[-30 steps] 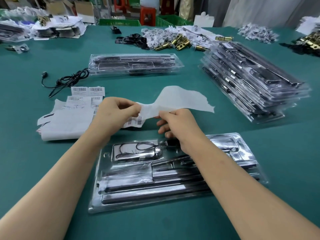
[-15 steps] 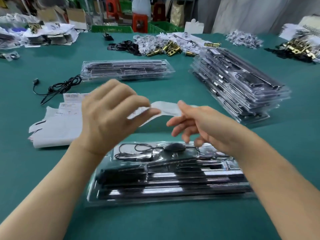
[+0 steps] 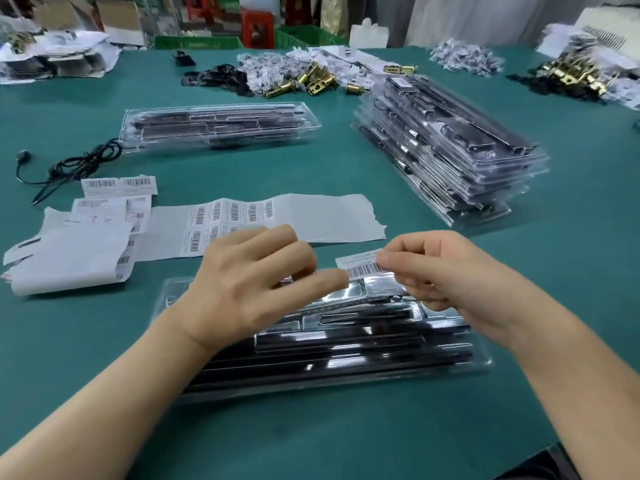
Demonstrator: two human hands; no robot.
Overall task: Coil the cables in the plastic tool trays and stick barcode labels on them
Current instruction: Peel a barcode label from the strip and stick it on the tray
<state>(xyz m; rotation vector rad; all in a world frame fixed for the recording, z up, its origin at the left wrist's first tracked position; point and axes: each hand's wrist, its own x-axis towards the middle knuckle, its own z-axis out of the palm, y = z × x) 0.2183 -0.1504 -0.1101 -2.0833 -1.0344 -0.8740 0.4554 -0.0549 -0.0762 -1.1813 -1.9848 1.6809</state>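
Barcode label (image 3: 360, 266) sits just above the far edge of the tray (image 3: 173, 289), pinched by curled fingers of the right hand (image 3: 436, 271), while the left hand (image 3: 252, 285), loosely open, seemingly touches its end.

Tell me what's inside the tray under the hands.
The near tray holds long black bars and shiny metal parts in pockets. The left hand and right hand, which pinches a barcode label, cover its far pockets; their contents cannot be seen.
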